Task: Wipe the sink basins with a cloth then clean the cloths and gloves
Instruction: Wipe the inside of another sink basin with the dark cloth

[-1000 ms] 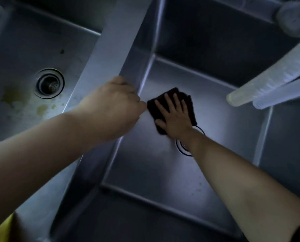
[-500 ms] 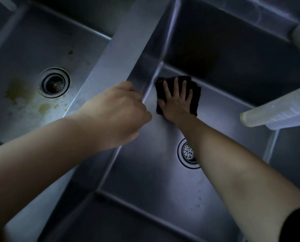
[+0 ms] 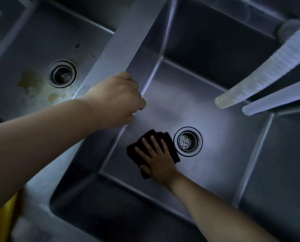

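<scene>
A dark folded cloth [image 3: 170, 145] lies flat on the floor of the right steel basin [image 3: 220, 154], just left of its round drain [image 3: 187, 142]. My right hand [image 3: 156, 159] presses down on the cloth with fingers spread. My left hand [image 3: 117, 100] is curled over the edge of the steel divider [image 3: 126, 42] between the two basins. The left basin [image 3: 23, 55] has yellowish stains near its drain [image 3: 62, 73].
Two pale ribbed hoses or tubes [image 3: 268, 67] reach in from the upper right over the right basin. Something yellow [image 3: 1, 222] shows at the lower left edge. The scene is dim, lit mainly around the right drain.
My right hand slid the cloth from the basin's far left corner back toward me, stopping beside the drain. My left hand stayed on the divider.
</scene>
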{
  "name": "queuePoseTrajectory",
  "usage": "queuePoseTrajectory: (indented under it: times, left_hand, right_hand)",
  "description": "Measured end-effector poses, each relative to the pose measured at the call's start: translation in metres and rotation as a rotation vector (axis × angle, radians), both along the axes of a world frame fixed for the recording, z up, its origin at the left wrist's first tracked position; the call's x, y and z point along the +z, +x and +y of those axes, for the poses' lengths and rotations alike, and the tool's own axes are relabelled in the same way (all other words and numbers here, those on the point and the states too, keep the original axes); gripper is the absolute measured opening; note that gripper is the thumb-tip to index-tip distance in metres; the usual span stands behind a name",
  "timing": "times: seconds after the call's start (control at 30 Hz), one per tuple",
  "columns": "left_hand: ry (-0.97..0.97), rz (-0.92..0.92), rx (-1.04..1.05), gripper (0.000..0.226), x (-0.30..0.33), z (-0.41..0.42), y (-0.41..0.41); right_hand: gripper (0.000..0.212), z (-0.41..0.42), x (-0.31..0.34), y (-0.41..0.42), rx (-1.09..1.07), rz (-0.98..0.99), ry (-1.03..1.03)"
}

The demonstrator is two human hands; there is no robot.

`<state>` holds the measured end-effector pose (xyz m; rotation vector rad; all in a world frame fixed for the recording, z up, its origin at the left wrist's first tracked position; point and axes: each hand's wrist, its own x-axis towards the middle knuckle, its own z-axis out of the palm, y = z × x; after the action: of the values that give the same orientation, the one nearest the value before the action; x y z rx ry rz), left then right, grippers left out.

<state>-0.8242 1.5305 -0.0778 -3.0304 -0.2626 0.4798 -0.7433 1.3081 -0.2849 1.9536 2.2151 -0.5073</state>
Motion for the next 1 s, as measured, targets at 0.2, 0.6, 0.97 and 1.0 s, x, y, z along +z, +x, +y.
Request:
queuePoseTrajectory:
  times: [0.2, 0.6, 0.97, 1.0]
  left_hand:
    - [-0.038, -0.015, -0.003, 0.02, -0.003, 0.004, -0.002]
    - [-0.086, -0.066, 0.011, 0.012, -0.009, 0.007, -0.003]
    - [-0.063, -0.12, 0.013, 0.012, -0.013, 0.007, -0.005]
    - [-0.068, -0.116, 0.019, 0.016, -0.015, 0.008, -0.005]
  right_hand:
    - [0.064, 0.059, -0.006, 0.067, -0.203, -0.022, 0.052]
    - [0.067, 0.198, -0.019, 0.12, -0.622, -0.089, -0.046]
    - [0.066, 0.079, -0.017, -0.014, -0.277, -0.016, 0.02]
    - [0.067, 0.068, -0.016, -0.029, -0.238, -0.008, 0.011]
